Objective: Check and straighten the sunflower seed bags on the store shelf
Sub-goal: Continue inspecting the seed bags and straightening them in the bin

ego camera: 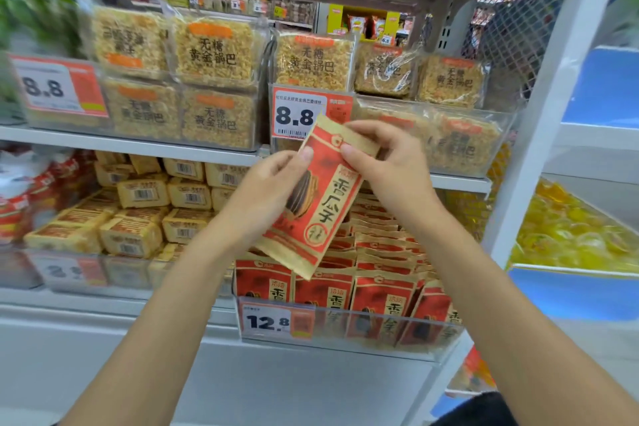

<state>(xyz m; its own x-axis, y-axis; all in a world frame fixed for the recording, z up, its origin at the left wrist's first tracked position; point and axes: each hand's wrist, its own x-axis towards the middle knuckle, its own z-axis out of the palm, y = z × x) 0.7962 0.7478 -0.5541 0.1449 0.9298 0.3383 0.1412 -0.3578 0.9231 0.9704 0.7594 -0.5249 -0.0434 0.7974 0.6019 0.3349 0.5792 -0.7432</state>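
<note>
A single red and tan sunflower seed bag (325, 204) is held up in the air in front of the shelves, its printed face turned to the camera. It is tilted, with the top edge leaning to the right and the bottom corner hanging just above the stocked bags (380, 290) of the same kind.

The bag is gripped by both hands. Its left edge is held by the left hand (269, 194): the thumb is laid on the printed face near the upper left edge, while the other fingers of that hand are hidden behind the bag. The upper right part is pinched by the right hand (390, 166): the thumb is pressed on the front just under the tan top strip, and the curled fingers (363, 131) are closed over the top edge and the right side. The middle and lower part of the bag are left free of both hands.

The stocked bags are stood upright in rows inside a clear bin (397, 335) on the lower shelf, and a 12.8 price tag (268, 322) is fixed to the bin's front. Behind the held bag's top, an 8.8 price tag (304, 116) is partly covered. Packs of yellow rice crust (214, 52) are stacked on the upper shelf (138, 146), and tan wrapped packs (145, 194) are piled to the left of the bin.
</note>
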